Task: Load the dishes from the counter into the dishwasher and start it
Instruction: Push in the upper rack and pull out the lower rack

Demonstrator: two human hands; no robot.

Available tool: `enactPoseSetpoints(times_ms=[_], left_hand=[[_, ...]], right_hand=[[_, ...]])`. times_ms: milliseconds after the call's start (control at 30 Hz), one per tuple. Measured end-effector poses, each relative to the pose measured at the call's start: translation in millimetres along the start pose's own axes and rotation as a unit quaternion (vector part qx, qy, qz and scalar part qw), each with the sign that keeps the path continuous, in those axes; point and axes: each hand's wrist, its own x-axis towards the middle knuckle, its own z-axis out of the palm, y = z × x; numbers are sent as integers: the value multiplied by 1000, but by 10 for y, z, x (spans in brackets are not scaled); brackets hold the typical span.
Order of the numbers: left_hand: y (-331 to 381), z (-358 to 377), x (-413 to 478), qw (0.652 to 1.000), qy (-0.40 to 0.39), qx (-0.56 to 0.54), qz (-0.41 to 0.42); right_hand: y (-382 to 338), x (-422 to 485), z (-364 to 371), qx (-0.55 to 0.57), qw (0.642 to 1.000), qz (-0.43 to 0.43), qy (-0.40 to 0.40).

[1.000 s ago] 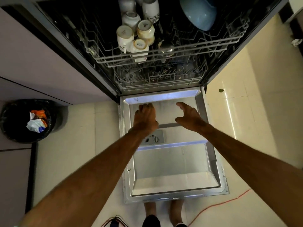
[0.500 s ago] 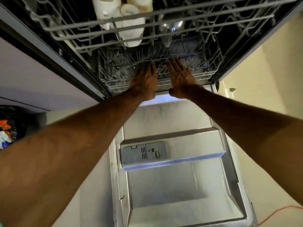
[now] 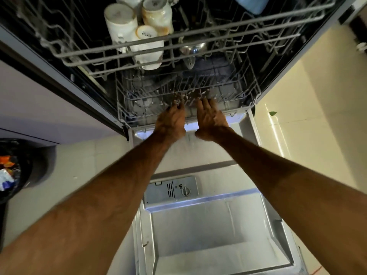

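"Two hands of yours are at the front edge of the lower rack (image 3: 139, 108), side by side and near each other, with both arms stretched forward over the open door (image 3: 218, 235)."

"Yes. Your right hand (image 3: 211, 120) has its fingers (image 3: 206, 105) straight and laid on the front wire of the rack, curled round nothing. Your left hand (image 3: 170, 122) I cannot judge. Its fingertips are blurred among the wires, so whether they clamp the wire or only touch it, I cannot tell."

"The lower rack sits inside the machine, just behind the hinge of the door (what lies in it is too dark to name). The upper rack (image 3: 218, 36) is above it, and its front bar comes further out toward you."

"In that upper rack, on the left, you have a white mug (image 3: 121, 22) and a stained mug (image 3: 156, 16), both mouth down, and a small printed cup (image 3: 147, 33) in front of them. A shiny metal utensil (image 3: 191, 49) hangs in the middle, and a blue bowl (image 3: 250, 3) shows at the top edge."

"The detergent compartment (image 3: 172, 191) on the door lies between your forearms. A dark bin (image 3: 29, 167) with wrappers stands on the floor at your left."
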Motion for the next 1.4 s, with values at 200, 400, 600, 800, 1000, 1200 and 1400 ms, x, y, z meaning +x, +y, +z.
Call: enactPoseSetpoints(times_ms=[200,400,600,800,1000,1200,1400], left_hand=[[138,19,-567,998,-24,-51,-8],[313,216,-1126,995,-3,-63,80],[516,358,-1721,993,-44,-110,3],[668,730,-2393,989,-41,-117,81],[1013,676,-3122,976,-183,-115,37],[1315,718,-3688,963,-241,-117,-6],[1322,629,-3642,964,-249,-88,-8]], right_hand=[[41,-575,6,41,998,-18,-34],[39,-1239,214,52,997,-47,-18],[32,-1848,441,69,996,-24,-45],[-73,-2662,441,83,991,-25,-104],[-43,-3375,643,151,973,28,-174],[3,-3950,677,154,969,7,-192],[15,-3831,644,164,961,27,-222]])
